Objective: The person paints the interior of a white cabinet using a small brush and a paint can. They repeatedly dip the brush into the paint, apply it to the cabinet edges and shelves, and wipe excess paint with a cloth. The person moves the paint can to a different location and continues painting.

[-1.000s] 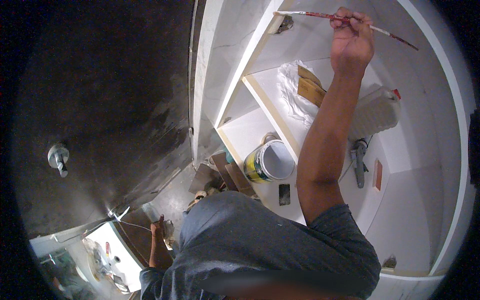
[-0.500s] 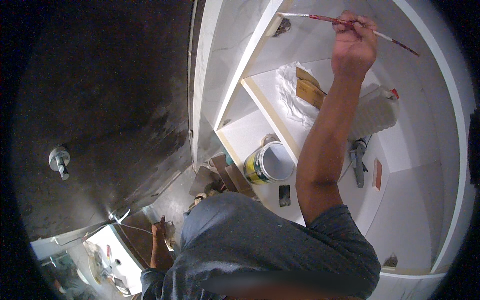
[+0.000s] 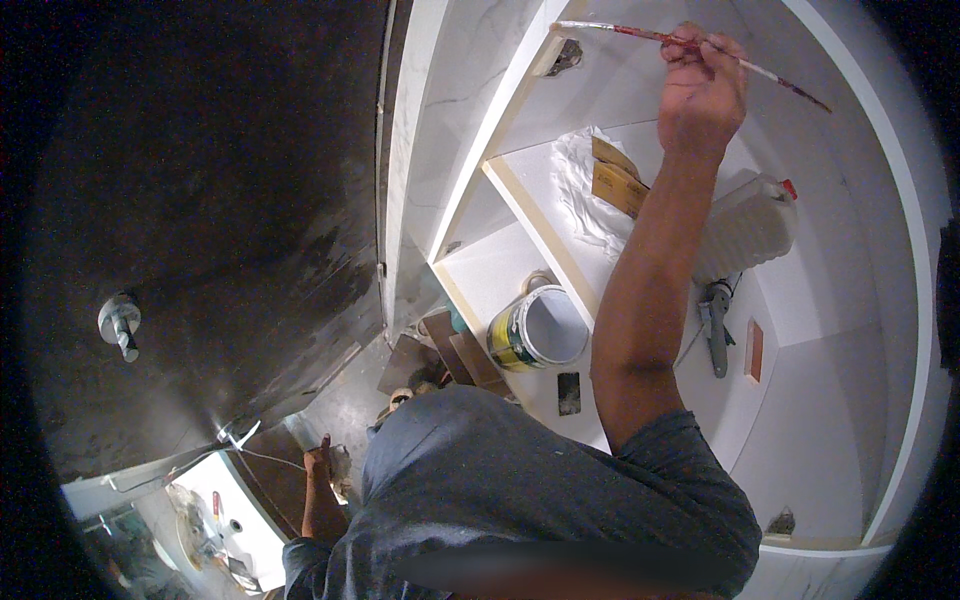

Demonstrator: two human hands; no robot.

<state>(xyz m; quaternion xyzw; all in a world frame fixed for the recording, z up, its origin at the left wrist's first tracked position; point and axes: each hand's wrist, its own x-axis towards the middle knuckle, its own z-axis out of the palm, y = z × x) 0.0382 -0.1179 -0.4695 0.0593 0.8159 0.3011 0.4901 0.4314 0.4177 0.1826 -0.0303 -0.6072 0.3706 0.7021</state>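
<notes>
White shelving fills the right side of the view, its boards [image 3: 520,190] stepping down in tiers, while a dark, streaked wall [image 3: 220,200] with a metal knob [image 3: 120,325] takes up the left. On the lower shelf stands an open paint can [image 3: 540,332] with a pale inside and a yellow-and-green label, with brown cardboard pieces [image 3: 455,355] just beside it and a small dark object [image 3: 568,392] in front. The shelf above carries crumpled white plastic [image 3: 580,180], a tan packet [image 3: 618,178], a ribbed white jug [image 3: 745,228] with a red cap and, below the jug, a grey metal tool [image 3: 716,330] near a small orange block [image 3: 754,350]. The right hand [image 3: 703,85] is raised high against the upper shelf, its grip closed around the middle of a long thin paintbrush [image 3: 640,35]; the handle sticks out to the right past the fingers [image 3: 690,45], and the tip points left toward a small dark recess [image 3: 565,55] at the shelf edge. The left hand [image 3: 322,462] hangs low at the lower left, near a thin white cable [image 3: 265,455]; whether it grips anything I cannot tell.
</notes>
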